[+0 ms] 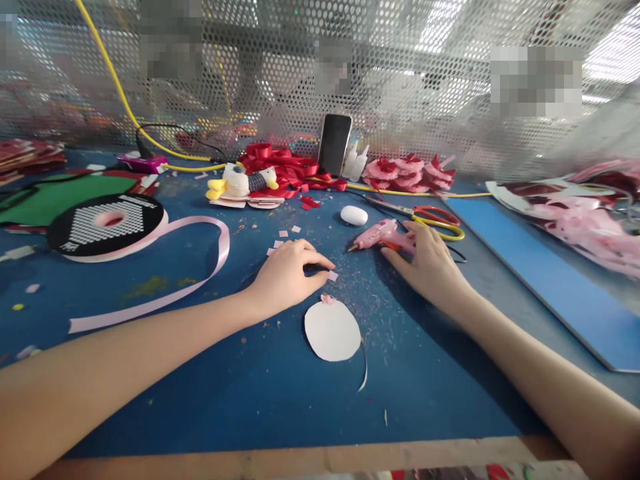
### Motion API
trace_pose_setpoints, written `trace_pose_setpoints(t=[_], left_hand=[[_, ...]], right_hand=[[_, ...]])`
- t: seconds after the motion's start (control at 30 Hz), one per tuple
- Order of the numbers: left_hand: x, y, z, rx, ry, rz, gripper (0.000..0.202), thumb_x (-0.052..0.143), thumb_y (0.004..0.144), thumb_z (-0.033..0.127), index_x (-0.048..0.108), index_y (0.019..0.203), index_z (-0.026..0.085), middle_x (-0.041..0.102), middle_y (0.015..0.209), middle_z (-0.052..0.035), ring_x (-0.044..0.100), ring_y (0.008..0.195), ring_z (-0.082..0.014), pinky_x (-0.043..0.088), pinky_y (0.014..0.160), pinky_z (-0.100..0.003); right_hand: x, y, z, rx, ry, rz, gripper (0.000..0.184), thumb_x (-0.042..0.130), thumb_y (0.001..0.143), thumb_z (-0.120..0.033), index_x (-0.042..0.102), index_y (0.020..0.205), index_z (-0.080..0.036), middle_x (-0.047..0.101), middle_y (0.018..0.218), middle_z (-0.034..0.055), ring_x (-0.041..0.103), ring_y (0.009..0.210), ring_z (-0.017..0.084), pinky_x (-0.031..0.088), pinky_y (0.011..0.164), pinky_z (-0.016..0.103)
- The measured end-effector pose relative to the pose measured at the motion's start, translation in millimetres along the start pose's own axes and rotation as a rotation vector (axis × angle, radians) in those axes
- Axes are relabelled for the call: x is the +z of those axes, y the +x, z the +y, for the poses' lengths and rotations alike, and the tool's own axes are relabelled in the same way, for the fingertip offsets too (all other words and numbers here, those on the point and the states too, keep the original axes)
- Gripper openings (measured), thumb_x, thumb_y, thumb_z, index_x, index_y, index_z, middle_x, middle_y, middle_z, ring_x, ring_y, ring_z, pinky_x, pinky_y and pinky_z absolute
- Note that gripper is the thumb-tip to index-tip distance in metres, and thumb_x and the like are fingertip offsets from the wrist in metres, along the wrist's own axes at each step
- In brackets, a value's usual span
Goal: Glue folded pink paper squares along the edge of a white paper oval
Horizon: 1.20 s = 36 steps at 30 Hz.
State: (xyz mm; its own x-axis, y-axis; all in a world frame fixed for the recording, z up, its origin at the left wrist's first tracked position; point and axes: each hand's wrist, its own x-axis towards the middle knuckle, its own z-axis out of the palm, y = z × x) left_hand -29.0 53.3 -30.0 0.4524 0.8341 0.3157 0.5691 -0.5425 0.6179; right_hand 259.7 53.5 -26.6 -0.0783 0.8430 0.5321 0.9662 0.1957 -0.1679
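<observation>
My left hand (pixel 289 275) rests on the blue table, fingers curled in a pinch over a small pink ribbon scrap (pixel 333 275) at its fingertips. Just below it lies a white oval card (pixel 333 330) with a tiny pink piece (pixel 328 299) stuck at its top edge. My right hand (pixel 429 261) lies flat with fingers stretched onto the handle of a pink glue gun (pixel 374 235), touching it but not wrapped round it. More small pink squares (pixel 283 235) are scattered above my left hand.
A pink ribbon spool (pixel 107 227) with a loose tail (pixel 150 303) sits at left. Red-and-yellow scissors (pixel 437 222), a white oval (pixel 354 215), a phone (pixel 334 143), red ribbon (pixel 283 163), pink flowers (pixel 407 172) and a duck toy (pixel 243 181) line the back. A blue board (pixel 550 280) lies right.
</observation>
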Motion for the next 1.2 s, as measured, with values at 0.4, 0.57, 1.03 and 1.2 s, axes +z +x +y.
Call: trace_pose_setpoints(t=[0.4, 0.57, 1.03, 1.2], left_hand=[[-4.9, 0, 7, -0.039, 0.018, -0.025, 0.012, 0.066, 0.087, 0.029, 0.076, 0.094, 0.026, 0.071, 0.1, -0.0026, 0.064, 0.098, -0.0227, 0.049, 0.087, -0.04], [-4.1, 0, 7, -0.042, 0.041, -0.031, 0.012, 0.067, 0.087, 0.029, 0.076, 0.094, 0.026, 0.07, 0.1, -0.0031, 0.064, 0.099, -0.0235, 0.049, 0.086, -0.04], [-4.3, 0, 7, -0.019, 0.054, -0.046, 0.017, 0.065, 0.09, 0.034, 0.078, 0.101, 0.034, 0.068, 0.103, -0.0023, 0.063, 0.097, -0.0222, 0.047, 0.087, -0.039], [-4.7, 1, 7, -0.013, 0.031, -0.04, 0.013, 0.067, 0.088, 0.031, 0.079, 0.094, 0.031, 0.069, 0.099, -0.0023, 0.063, 0.096, -0.0222, 0.048, 0.088, -0.039]], right_hand=[[-15, -16, -74, -0.494, 0.19, -0.008, 0.027, 0.057, 0.089, -0.012, 0.08, 0.097, -0.023, 0.064, 0.104, 0.0101, 0.047, 0.107, 0.029, 0.039, 0.097, 0.051], [-11, -17, -71, -0.483, 0.168, -0.058, 0.031, 0.057, 0.088, -0.011, 0.081, 0.099, -0.027, 0.064, 0.108, 0.0101, 0.046, 0.11, 0.031, 0.039, 0.095, 0.052], [-14, -21, -72, -0.552, 0.06, -0.025, 0.028, 0.059, 0.088, -0.015, 0.08, 0.101, -0.027, 0.065, 0.11, 0.0094, 0.047, 0.11, 0.031, 0.04, 0.092, 0.048], [-15, -21, -72, -0.54, 0.086, -0.03, 0.029, 0.058, 0.087, -0.013, 0.079, 0.101, -0.028, 0.065, 0.108, 0.0089, 0.048, 0.109, 0.03, 0.041, 0.095, 0.05]])
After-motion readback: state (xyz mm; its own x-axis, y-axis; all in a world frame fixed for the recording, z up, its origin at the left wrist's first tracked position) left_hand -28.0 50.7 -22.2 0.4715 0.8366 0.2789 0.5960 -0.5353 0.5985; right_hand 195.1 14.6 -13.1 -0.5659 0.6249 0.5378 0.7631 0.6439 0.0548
